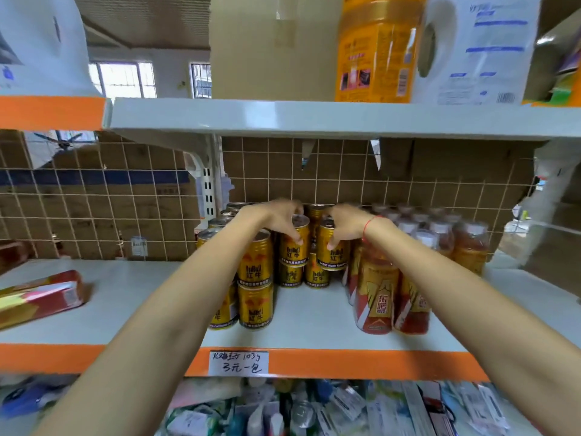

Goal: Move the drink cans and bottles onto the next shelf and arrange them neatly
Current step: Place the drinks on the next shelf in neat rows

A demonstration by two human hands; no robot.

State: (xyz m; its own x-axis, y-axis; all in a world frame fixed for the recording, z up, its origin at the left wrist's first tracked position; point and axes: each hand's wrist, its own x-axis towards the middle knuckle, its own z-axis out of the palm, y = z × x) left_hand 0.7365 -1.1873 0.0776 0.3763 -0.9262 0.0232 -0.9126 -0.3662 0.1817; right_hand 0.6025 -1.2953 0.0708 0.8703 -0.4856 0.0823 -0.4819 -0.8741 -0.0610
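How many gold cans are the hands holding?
2. The left hand grips the left can; the right hand grips the right can, side by side. Other cans stand around, some probably hidden.

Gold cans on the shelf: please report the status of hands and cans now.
Left hand grips top-row gold can. Right hand grips the neighbouring can. Both cans on stacked lower cans. Bottles crowd the right side.

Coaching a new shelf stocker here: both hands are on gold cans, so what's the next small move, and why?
Probably lift both cans straight up. The left hand grips one top-tier gold can, the right hand another, and each stands on a lower can, so sliding might topple the stack.
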